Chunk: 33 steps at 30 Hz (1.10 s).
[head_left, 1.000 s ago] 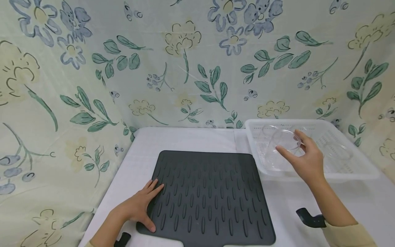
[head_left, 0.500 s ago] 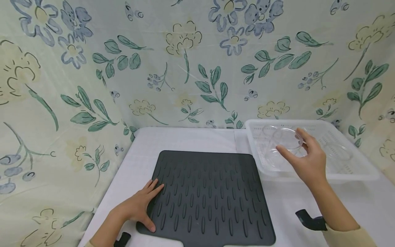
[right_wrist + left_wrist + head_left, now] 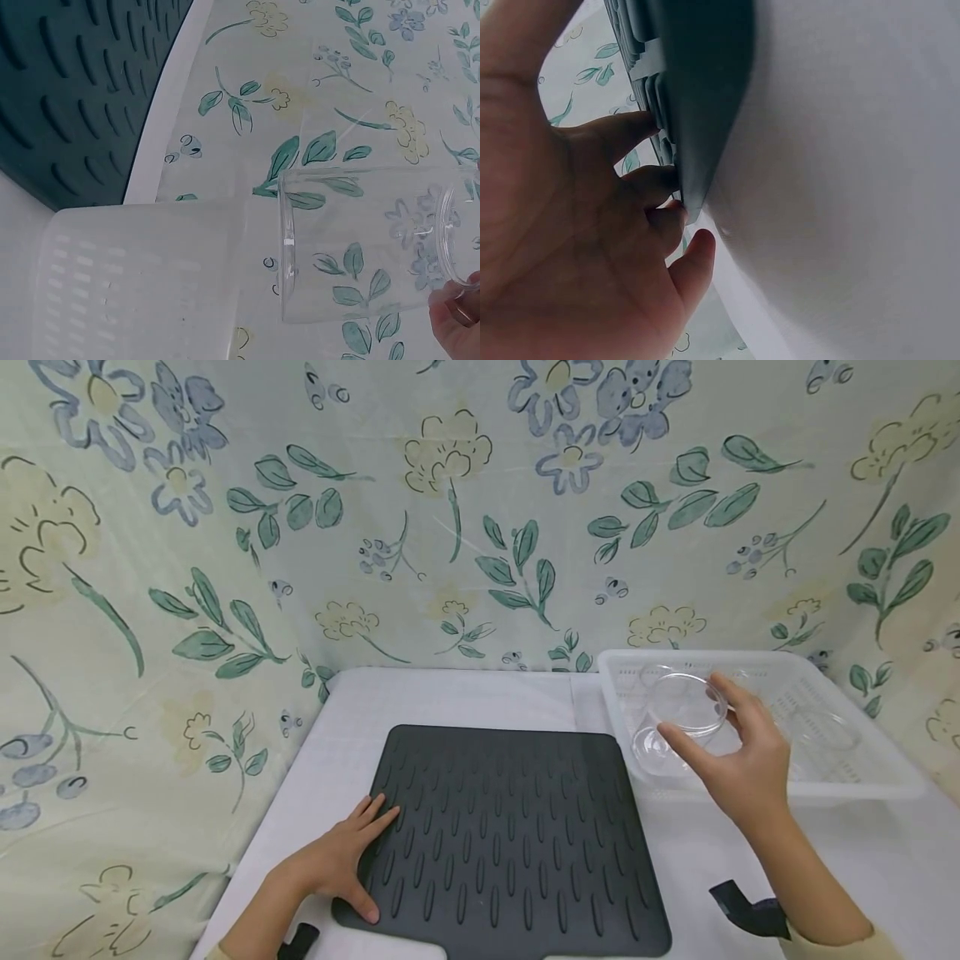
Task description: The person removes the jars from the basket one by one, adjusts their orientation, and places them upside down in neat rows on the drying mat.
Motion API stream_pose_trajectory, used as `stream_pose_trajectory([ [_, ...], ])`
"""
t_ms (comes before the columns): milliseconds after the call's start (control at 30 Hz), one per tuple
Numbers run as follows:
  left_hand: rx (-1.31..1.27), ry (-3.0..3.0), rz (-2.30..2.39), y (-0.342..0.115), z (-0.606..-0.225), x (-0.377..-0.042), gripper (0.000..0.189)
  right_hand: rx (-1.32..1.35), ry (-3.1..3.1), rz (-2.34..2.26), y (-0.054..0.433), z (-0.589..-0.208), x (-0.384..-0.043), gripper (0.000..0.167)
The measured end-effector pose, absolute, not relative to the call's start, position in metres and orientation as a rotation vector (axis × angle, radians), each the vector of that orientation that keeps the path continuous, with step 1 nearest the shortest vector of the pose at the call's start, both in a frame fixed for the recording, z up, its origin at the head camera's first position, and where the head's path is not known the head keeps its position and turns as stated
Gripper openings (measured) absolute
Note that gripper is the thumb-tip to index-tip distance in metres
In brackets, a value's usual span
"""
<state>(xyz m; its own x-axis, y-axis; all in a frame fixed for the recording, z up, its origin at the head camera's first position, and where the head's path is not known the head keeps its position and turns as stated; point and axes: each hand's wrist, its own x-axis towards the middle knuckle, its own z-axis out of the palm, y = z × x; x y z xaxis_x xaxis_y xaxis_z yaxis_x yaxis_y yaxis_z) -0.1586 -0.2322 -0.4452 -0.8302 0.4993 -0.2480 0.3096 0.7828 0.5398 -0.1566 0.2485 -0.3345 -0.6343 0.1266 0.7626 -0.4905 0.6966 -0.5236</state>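
Observation:
My right hand (image 3: 742, 752) grips a clear cup (image 3: 678, 722) near its rim, thumb on the near side and fingers on the far side. In the head view the cup overlaps the left end of the white basket (image 3: 862, 788). From the right wrist the cup (image 3: 360, 247) shows as a see-through cylinder, with fingertips (image 3: 454, 315) at its ridged rim. My left hand (image 3: 330, 860) rests on the left edge of a dark draining mat (image 3: 510, 835) with raised ridges, its fingers spread. In the left wrist view the fingers lie along the mat's edge (image 3: 705, 97).
Another clear container (image 3: 828, 731) lies in the right part of the basket. A white cloth covers the table (image 3: 450, 693), and a flowered curtain (image 3: 525, 585) hangs behind and at the left. Dark straps (image 3: 750, 910) stick out beside both wrists.
My right hand has shifted slightly left with the cup, whose rim shows a little more to the left over the basket. The left hand and the mat have stayed in place.

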Motion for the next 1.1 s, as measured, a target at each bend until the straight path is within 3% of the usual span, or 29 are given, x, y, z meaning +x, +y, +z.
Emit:
stream_pose_trajectory([
  [633, 0.614, 2.59, 0.683, -0.232, -0.447, -0.161, 0.134, 0.33, -2.08, 1.248, 0.22, -0.329, -0.131, 0.078],
  [1100, 0.624, 2.608, 0.672, -0.232, -0.449, -0.16, 0.134, 0.583, -1.991, 1.272, 0.198, -0.341, -0.114, 0.084],
])
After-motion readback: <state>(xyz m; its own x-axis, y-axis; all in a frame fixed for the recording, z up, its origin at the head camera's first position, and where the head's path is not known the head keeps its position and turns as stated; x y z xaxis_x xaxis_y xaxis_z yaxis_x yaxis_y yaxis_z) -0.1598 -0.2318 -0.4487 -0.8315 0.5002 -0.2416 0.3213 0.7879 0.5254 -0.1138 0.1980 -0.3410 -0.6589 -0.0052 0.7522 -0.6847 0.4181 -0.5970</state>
